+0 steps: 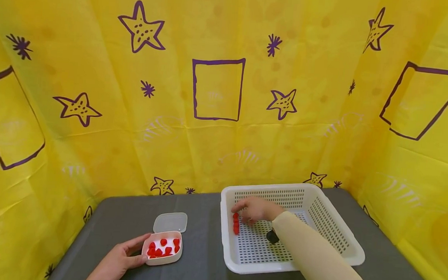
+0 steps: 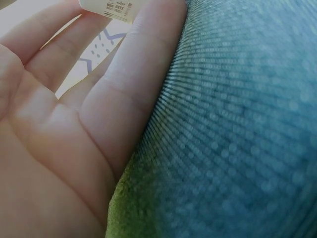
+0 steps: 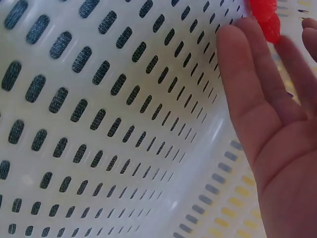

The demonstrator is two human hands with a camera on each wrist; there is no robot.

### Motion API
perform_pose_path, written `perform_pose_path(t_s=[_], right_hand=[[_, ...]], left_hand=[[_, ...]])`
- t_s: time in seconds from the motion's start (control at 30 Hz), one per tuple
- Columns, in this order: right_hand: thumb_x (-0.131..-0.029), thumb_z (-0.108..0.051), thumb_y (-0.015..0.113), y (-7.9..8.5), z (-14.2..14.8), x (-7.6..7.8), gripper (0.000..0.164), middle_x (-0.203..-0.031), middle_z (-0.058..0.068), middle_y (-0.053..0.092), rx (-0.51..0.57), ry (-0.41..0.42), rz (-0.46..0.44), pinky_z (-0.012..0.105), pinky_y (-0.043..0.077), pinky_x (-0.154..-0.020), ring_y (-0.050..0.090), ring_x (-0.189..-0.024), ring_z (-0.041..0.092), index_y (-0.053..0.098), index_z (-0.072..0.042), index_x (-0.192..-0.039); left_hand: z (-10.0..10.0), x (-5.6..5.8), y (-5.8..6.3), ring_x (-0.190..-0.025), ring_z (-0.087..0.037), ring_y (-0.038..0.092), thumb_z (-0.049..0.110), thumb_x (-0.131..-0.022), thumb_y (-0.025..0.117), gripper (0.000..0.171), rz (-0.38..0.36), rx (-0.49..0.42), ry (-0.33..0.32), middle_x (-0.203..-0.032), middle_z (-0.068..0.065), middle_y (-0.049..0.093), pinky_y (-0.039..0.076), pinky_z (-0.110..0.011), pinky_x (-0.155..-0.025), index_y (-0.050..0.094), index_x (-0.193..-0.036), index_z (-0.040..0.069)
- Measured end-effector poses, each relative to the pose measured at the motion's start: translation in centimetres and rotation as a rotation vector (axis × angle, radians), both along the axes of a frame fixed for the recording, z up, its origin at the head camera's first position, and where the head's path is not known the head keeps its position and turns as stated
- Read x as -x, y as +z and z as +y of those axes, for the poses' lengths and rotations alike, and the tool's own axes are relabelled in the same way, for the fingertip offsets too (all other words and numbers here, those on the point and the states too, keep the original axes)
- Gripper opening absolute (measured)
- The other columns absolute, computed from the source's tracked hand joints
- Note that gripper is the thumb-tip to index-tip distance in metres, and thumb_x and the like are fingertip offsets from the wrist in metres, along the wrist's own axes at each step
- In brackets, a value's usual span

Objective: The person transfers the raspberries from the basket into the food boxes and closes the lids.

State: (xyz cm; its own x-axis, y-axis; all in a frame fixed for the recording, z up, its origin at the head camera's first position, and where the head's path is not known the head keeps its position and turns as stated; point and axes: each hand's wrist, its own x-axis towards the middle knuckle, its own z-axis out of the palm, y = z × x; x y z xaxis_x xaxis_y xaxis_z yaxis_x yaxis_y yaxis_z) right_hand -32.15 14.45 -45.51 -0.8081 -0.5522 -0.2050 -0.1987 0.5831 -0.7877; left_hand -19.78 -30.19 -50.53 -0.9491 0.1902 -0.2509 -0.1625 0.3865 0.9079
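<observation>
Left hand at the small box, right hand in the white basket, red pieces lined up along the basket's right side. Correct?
One fix: the red pieces line up along the basket's left side, per the head view. Left hand at the small box and right hand in the white basket both stand.

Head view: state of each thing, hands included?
Pale rectangular plastic box: upright, uncovered, red lumps inside.
Translucent rectangular plastic lid: not covering box, lying behind it.
White perforated plastic basket: upright, open-topped.
Red lumpy row: inside basket, along left side.
Left hand: holding box's left end.
Right hand: inside basket, by row; contact unclear.
</observation>
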Motion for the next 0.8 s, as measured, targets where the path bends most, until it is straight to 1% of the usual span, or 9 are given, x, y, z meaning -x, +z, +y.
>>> perform_pose_path(t_s=[0.1,0.17,0.3,0.4,0.5,0.67,0.73,0.8], right_hand=[[-0.09,0.005,0.057,-0.12,-0.13,-0.02,0.034,-0.106,0.007,0.067,-0.069,-0.003,0.023,0.04,0.058,-0.061,0.061,-0.074,0.025,0.074,-0.011,-0.116],[-0.088,0.006,0.058,-0.19,-0.24,-0.07,0.036,-0.105,0.005,0.066,-0.121,0.014,0.051,0.037,0.056,-0.059,0.059,-0.074,0.023,0.074,-0.012,-0.114],[-0.087,0.007,0.062,-0.15,-0.61,-0.2,0.034,-0.102,0.0,0.066,-0.253,0.082,0.178,0.03,0.053,-0.058,0.056,-0.083,0.018,0.075,-0.013,-0.112],[-0.086,0.006,0.067,-0.06,-0.84,-0.35,0.029,-0.096,-0.003,0.066,-0.333,0.106,0.243,0.027,0.051,-0.058,0.055,-0.086,0.015,0.076,-0.014,-0.105],[-0.084,0.009,0.069,0.0,-0.88,-0.53,0.027,-0.089,-0.004,0.064,-0.362,0.099,0.252,0.027,0.052,-0.058,0.055,-0.082,0.016,0.074,-0.015,-0.096],[-0.083,0.007,0.07,0.0,-0.6,-0.62,0.023,-0.08,-0.004,0.062,-0.397,0.072,0.295,0.028,0.05,-0.062,0.055,-0.075,0.015,0.072,-0.016,-0.084],[-0.084,0.005,0.071,-0.07,-0.35,-0.5,0.021,-0.077,-0.004,0.06,-0.389,0.047,0.299,0.028,0.05,-0.063,0.055,-0.073,0.015,0.07,-0.016,-0.08],[-0.083,0.006,0.071,-0.12,-0.03,-0.29,0.02,-0.076,-0.004,0.06,-0.342,0.021,0.288,0.029,0.051,-0.062,0.055,-0.071,0.016,0.069,-0.014,-0.079]], left_hand=[[0.02,0.06,-0.03,-0.122,-0.041,0.048,0.028,-0.087,0.077,0.074,-0.006,-0.003,0.001,-0.141,-0.024,0.051,0.052,-0.046,-0.091,0.045,-0.149,0.002],[0.0,0.07,-0.05,-0.123,-0.041,0.048,0.028,-0.088,0.077,0.074,-0.008,-0.008,-0.002,-0.142,-0.024,0.05,0.052,-0.046,-0.091,0.044,-0.149,0.001],[-0.05,0.05,-0.06,-0.124,-0.042,0.047,0.027,-0.088,0.077,0.074,-0.007,-0.015,-0.005,-0.143,-0.025,0.049,0.052,-0.046,-0.091,0.044,-0.149,0.001],[-0.04,0.05,-0.02,-0.124,-0.041,0.047,0.027,-0.088,0.077,0.073,-0.007,-0.02,-0.008,-0.143,-0.025,0.049,0.052,-0.045,-0.092,0.044,-0.149,0.001],[-0.02,-0.01,0.0,-0.124,-0.041,0.047,0.026,-0.089,0.076,0.073,0.004,-0.016,-0.025,-0.143,-0.025,0.049,0.052,-0.044,-0.092,0.044,-0.149,0.0],[-0.07,0.01,-0.08,-0.126,-0.043,0.046,0.027,-0.091,0.074,0.072,0.023,-0.011,-0.044,-0.143,-0.026,0.048,0.052,-0.044,-0.092,0.043,-0.149,-0.001],[-0.11,0.05,-0.12,-0.126,-0.043,0.045,0.026,-0.091,0.074,0.071,0.029,-0.014,-0.046,-0.144,-0.026,0.048,0.052,-0.044,-0.092,0.043,-0.149,-0.002],[-0.14,0.07,-0.11,-0.127,-0.043,0.045,0.026,-0.092,0.074,0.071,0.033,-0.014,-0.05,-0.144,-0.027,0.047,0.052,-0.044,-0.092,0.042,-0.149,-0.002]])
